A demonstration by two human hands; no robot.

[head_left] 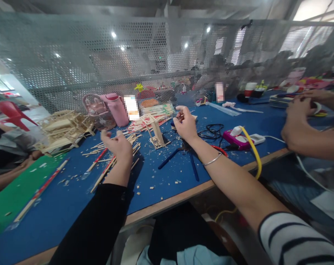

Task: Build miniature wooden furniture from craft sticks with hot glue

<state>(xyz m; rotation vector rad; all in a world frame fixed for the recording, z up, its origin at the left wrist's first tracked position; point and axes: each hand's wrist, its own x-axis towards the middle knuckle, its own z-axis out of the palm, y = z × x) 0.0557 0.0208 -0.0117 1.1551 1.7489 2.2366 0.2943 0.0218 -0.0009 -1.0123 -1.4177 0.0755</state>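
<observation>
My left hand (118, 148) hovers over loose wooden sticks (132, 141), fingers curved and apart, with nothing visible in it. To its right stands a small frame of glued wooden sticks (156, 131), upright on the blue table and touched by neither hand. My right hand (185, 124) is just right of this frame, its fingers bent together. A small dark thing (172, 124) shows at those fingertips; its kind is unclear. Below my right hand lie pliers with blue handles (169, 159) spread apart, their head partly hidden by my wrist.
A larger stick model (64, 129), a pink bottle (116, 109) and a clear-based bag (99, 114) stand at the back left. Right of my forearm are a purple power strip (235, 140), a yellow cable (252, 147) and black cord (212, 132). A co-worker's hands (299, 110) work far right. Wood chips litter the blue table (167, 184).
</observation>
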